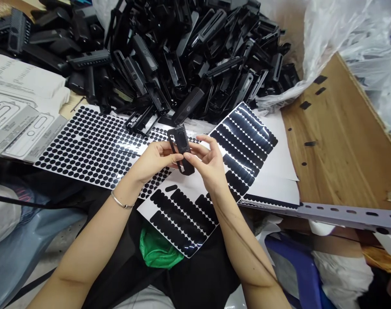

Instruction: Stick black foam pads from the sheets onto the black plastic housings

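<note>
A small black plastic casing part (181, 146) is held between both my hands above the sticker sheets. My left hand (155, 159) grips its left side with thumb and fingers closed on it. My right hand (206, 162) pinches its lower right edge, fingers pressed against the part. Under my hands lies a white sheet of long oval black stickers (243, 141), with several ovals peeled off near its middle. To the left lies a sheet of small round black stickers (92, 146). A thin bracelet is on my left wrist.
A large heap of black plastic casing parts (169, 56) fills the back of the wooden table (337, 141). Printed white sheets (18, 107) lie at the left. Clear plastic bags (343, 38) are at the back right. A grey slotted metal rail (343, 213) edges the table; a green bag (158, 251) is below.
</note>
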